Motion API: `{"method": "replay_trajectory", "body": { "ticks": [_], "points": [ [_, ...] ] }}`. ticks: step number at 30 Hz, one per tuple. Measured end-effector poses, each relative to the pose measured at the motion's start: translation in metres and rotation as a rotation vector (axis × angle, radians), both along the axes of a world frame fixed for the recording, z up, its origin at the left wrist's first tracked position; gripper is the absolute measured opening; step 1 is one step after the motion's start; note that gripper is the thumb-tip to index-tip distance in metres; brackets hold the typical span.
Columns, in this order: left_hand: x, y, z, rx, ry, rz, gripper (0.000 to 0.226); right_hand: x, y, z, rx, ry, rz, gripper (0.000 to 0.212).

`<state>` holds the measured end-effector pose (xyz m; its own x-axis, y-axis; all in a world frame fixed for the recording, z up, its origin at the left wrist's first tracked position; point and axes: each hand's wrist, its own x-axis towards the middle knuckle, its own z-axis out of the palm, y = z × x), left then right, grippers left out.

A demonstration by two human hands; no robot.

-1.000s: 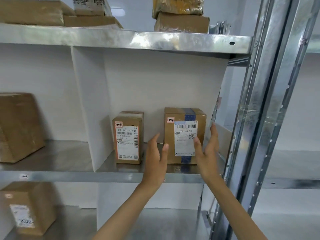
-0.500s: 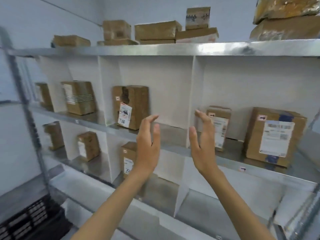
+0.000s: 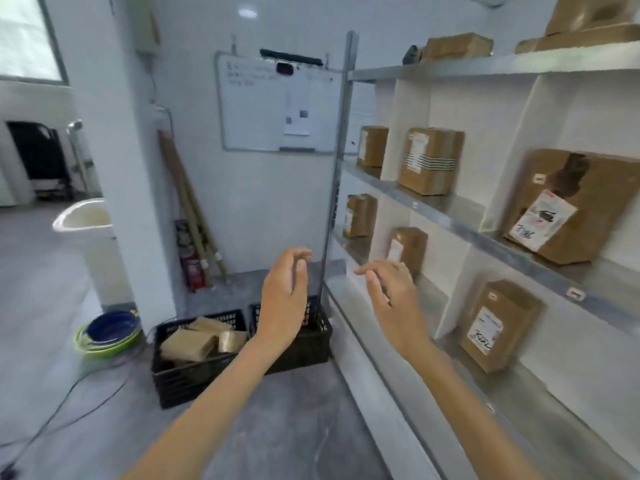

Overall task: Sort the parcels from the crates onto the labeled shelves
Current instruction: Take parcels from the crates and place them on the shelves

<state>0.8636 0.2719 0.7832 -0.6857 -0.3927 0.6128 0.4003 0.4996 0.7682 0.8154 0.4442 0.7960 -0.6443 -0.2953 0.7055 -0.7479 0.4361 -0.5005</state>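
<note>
Unsorted brown parcels (image 3: 199, 341) lie heaped in a black crate (image 3: 180, 382) on the floor (image 3: 294, 427) at lower centre-left of the frame, near the foot of the shelves (image 3: 485, 233), probably so each carry is short. The left hand (image 3: 282, 306) and right hand (image 3: 394, 303) hover mid-frame, palms roughly facing. Their fingers (image 3: 370, 270) are loosely spread and hold nothing, seemingly free for the next parcel.

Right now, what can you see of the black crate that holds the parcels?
The black crate looks like plastic, with slotted walls and an open top. It stands upright on the grey floor beside the white pillar. Several brown parcels lie tilted inside it. A second black crate stands close beside it, toward the shelves, partly behind the left hand. No hand touches it.
</note>
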Motion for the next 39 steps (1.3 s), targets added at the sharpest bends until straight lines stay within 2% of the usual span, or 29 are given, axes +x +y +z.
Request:
{"method": "replay_trajectory", "body": {
  "ticks": [5,13,17,23,30,36,39],
  "points": [
    [-0.011,-0.096,-0.021,0.010,-0.059,0.224,0.021,-0.041,-0.079,-0.026,-0.005,-0.074,0.153,0.037],
    [-0.099,-0.188,-0.043,0.051,-0.105,0.352,0.019,-0.152,-0.182,-0.058,0.072,-0.233,0.281,0.026],
    [-0.147,-0.223,-0.060,0.047,-0.144,0.349,0.018,-0.209,-0.223,-0.076,0.091,-0.400,0.329,0.027],
    [-0.201,-0.286,-0.097,0.194,-0.229,0.383,0.020,-0.278,-0.289,-0.121,0.135,-0.582,0.352,0.028],
    [-0.282,-0.379,-0.140,0.157,-0.364,0.340,0.020,-0.342,-0.383,-0.177,0.170,-0.738,0.355,0.027],
    [-0.341,-0.461,-0.205,0.155,-0.571,0.269,0.022,-0.391,-0.464,-0.227,0.124,-0.887,0.266,0.019],
    [-0.365,-0.492,-0.238,0.199,-0.649,0.252,0.016,-0.411,-0.494,-0.253,0.136,-0.967,0.200,0.020]
  ]
}}
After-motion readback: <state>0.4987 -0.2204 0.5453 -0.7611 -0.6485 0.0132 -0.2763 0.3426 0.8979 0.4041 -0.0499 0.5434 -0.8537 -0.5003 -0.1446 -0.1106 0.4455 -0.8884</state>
